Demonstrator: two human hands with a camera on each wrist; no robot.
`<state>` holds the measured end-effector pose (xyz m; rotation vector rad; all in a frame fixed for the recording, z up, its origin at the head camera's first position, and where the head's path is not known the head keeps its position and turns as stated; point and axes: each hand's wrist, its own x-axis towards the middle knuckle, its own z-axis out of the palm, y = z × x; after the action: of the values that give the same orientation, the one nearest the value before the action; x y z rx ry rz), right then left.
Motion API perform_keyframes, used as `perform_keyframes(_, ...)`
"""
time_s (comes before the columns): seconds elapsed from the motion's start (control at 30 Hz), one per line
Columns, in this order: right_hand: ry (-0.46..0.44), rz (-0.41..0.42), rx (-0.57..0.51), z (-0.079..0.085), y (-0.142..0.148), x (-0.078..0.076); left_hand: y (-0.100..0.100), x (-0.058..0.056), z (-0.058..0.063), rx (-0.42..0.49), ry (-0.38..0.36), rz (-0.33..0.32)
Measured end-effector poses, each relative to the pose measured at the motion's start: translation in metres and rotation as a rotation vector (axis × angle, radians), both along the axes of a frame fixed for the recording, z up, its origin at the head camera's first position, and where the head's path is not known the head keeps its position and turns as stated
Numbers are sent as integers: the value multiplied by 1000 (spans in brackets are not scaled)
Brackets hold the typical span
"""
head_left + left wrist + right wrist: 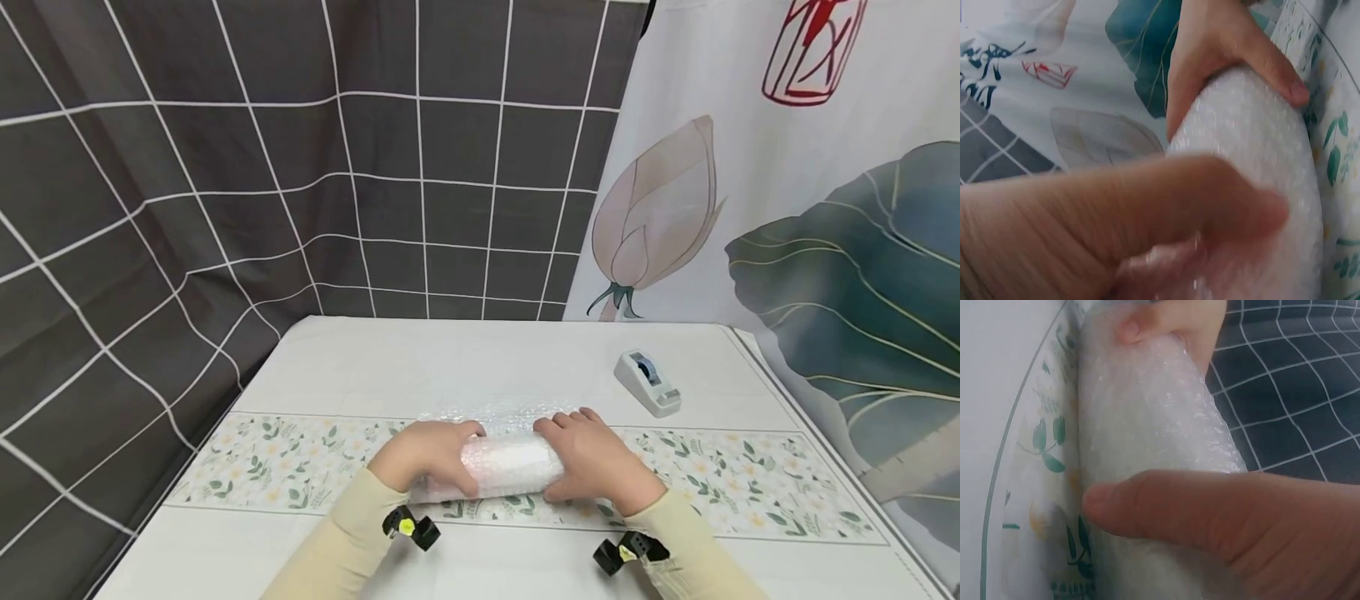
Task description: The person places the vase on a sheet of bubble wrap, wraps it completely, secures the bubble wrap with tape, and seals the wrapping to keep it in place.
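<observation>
- Your left hand (435, 454) is clamped on the bubble-wrap roll (512, 468) near its left end.
- Your right hand (592, 457) clamps its right end, thumb on your side; two-ended hold likely for even, snug wrap.
- Roll lies crosswise on the floral strip (300, 462), loose wrap (498, 415) beyond.
- Tape dispenser (648, 385) sits apart, back right, presumably for easy reach.

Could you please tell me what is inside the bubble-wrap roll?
Only cloudy white layers of the bubble-wrap roll show, pinkish near the left hand. Whatever lies within, if anything, is covered and cannot be made out.
</observation>
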<state>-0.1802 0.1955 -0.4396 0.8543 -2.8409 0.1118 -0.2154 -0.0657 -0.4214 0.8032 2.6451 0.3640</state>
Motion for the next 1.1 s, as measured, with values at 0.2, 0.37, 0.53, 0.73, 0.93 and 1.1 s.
perform_keyframes(0.2,-103,-5,-58,1,3,-2,10,15,4,-73,264,-39)
perform_keyframes(0.37,-248,-39,-125,4,5,-4,18,22,1,-133,387,-34)
perform_keyframes(0.53,-332,-55,-190,2,8,-7,22,23,-5,-179,455,-27)
perform_keyframes(0.73,-328,-52,-195,3,10,-4,24,21,-8,-200,506,-53)
perform_keyframes(0.93,-187,-8,-78,14,5,6,18,14,-8,-116,409,-75)
perform_keyframes(1.1,-130,34,-2,17,-2,13,10,9,-4,-30,206,-66)
